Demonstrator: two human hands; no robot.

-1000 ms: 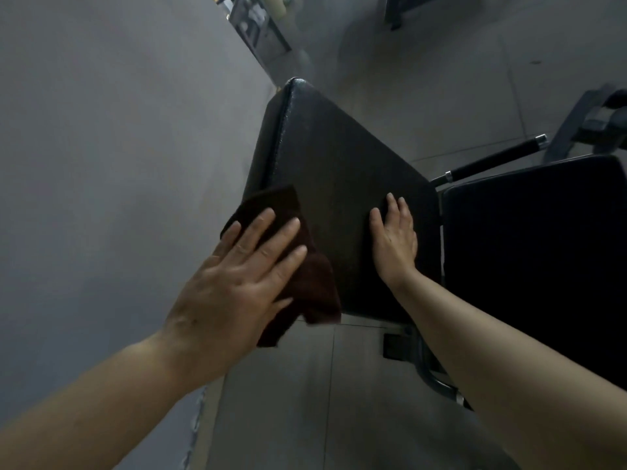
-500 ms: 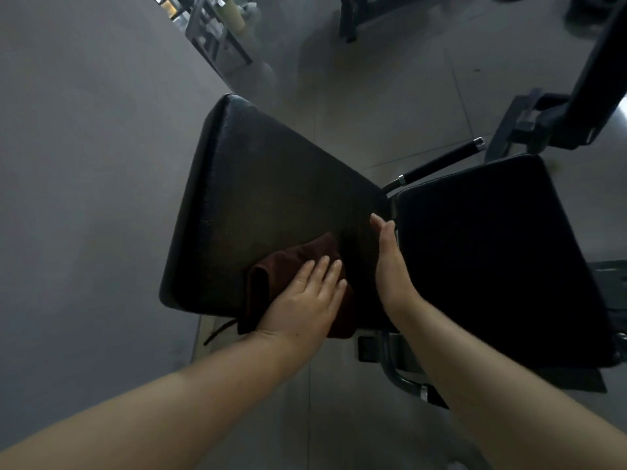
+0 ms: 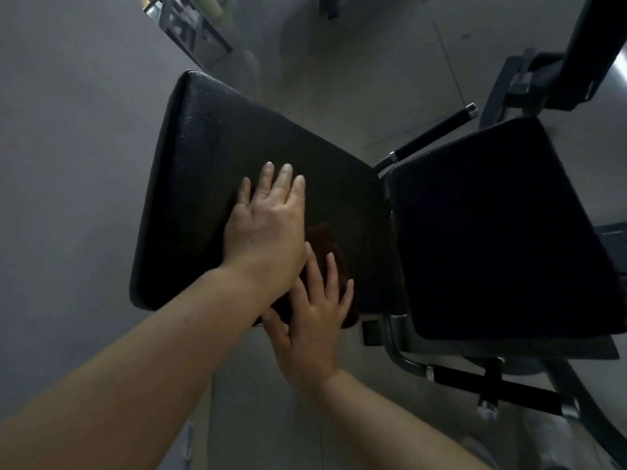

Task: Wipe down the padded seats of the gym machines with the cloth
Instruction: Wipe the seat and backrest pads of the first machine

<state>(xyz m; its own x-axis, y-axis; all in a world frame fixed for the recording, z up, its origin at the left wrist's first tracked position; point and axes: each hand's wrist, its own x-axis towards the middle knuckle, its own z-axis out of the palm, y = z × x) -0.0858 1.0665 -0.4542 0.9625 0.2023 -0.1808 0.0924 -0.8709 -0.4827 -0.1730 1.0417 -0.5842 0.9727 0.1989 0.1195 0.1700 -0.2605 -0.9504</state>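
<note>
A long black padded seat [image 3: 210, 164] slopes away from me, with a second black pad [image 3: 492, 232] beside it on the right. A dark brown cloth [image 3: 324, 242] lies on the long pad's near right part, close to its near edge. My left hand [image 3: 268, 225] lies flat on the pad with straight fingers, just left of the cloth and partly over it. My right hand [image 3: 312, 327] rests on the cloth's near end, fingers spread and straight. Much of the cloth is hidden under both hands.
A grey wall [image 3: 68, 164] runs close along the left. A black-gripped handle bar [image 3: 431, 134] sticks out behind the pads. The machine's metal frame [image 3: 407, 361] sits below the right pad. Another machine [image 3: 576, 62] stands at the top right, a rack [image 3: 190, 28] at the top left.
My left hand has slid off the cloth and up onto the bare pad. My right hand has left the pad's right edge and come down onto the cloth.
</note>
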